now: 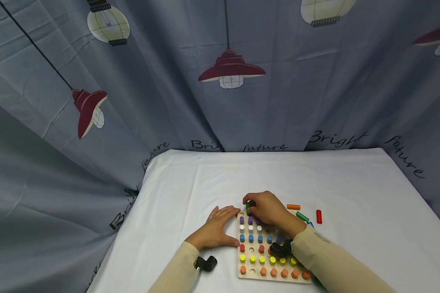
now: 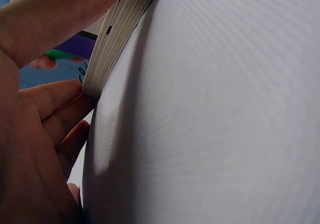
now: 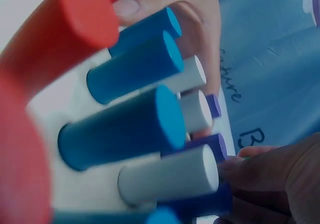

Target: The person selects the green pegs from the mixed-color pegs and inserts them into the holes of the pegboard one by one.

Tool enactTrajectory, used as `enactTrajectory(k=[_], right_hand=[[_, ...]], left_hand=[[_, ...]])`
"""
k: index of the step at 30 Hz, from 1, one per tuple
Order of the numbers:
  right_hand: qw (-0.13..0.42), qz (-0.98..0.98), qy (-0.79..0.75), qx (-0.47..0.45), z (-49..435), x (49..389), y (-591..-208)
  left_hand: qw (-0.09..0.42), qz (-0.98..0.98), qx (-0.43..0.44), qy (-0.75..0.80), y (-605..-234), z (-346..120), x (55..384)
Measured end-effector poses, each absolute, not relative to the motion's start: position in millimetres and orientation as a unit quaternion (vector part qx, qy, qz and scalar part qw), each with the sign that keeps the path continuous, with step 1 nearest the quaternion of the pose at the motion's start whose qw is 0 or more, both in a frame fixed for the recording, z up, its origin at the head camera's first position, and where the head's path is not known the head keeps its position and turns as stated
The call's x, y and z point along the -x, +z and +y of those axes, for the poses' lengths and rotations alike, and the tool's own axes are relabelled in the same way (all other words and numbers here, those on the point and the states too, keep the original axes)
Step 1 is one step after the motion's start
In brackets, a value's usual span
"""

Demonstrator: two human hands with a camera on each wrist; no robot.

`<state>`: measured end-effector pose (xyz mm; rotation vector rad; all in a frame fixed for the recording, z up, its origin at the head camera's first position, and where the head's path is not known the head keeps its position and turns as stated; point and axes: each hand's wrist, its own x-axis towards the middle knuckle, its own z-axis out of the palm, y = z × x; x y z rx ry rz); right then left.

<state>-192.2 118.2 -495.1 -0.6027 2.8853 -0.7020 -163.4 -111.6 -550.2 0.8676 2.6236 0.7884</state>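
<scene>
A wooden pegboard (image 1: pixel 274 280) lies on the white cloth, with rows of orange, yellow, red, blue, white and purple pegs standing in it. At its far left corner my right hand (image 1: pixel 269 208) pinches an upright green peg (image 1: pixel 248 208) between thumb and fingers, over the far row. Whether the peg's lower end sits in a hole is hidden. My left hand (image 1: pixel 217 229) is spread along the left side, thumb and fingertips touching the board's edge (image 2: pixel 120 36). Close to the right wrist camera stand blue pegs (image 3: pixel 125 129) and a white peg (image 3: pixel 167 176).
Beyond the board's right side lie loose pegs: an orange peg (image 1: pixel 293 206), a green peg (image 1: pixel 302 216) and a red peg (image 1: pixel 318 216). A blue peg (image 1: pixel 310 224) shows partly beside the right forearm, which covers part of the board. A grey curtain (image 1: pixel 220 114) hangs behind the table.
</scene>
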Motion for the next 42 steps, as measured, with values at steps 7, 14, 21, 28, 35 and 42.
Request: enactTrajectory(k=[7, 14, 21, 28, 35, 42], right_hand=[[0.041, 0.941, -0.246, 0.228, 104.2, 192.9, -494.3], [0.039, 0.945, -0.212, 0.247, 98.8, 191.4, -494.1], [0.035, 0.945, -0.185, 0.268, 95.2, 188.8, -490.1], [0.031, 0.936, -0.22, 0.271, 99.5, 186.1, -491.9], [0.028, 0.953, -0.225, 0.203, 134.9, 188.8, -483.7], [0.018, 0.984, -0.137, 0.116, 201.8, 181.0, -467.9]], left_hand=[[0.129, 0.904, -0.303, 0.274, -547.2, -114.4, 162.3], [0.13, 0.903, -0.305, 0.273, -546.1, -112.6, 162.1], [0.129, 0.907, -0.303, 0.262, -544.9, -111.6, 162.6], [0.136, 0.907, -0.301, 0.262, -545.2, -112.3, 161.4], [0.134, 0.904, -0.301, 0.271, -542.9, -111.4, 161.3], [0.14, 0.906, -0.294, 0.272, -542.0, -110.6, 159.7]])
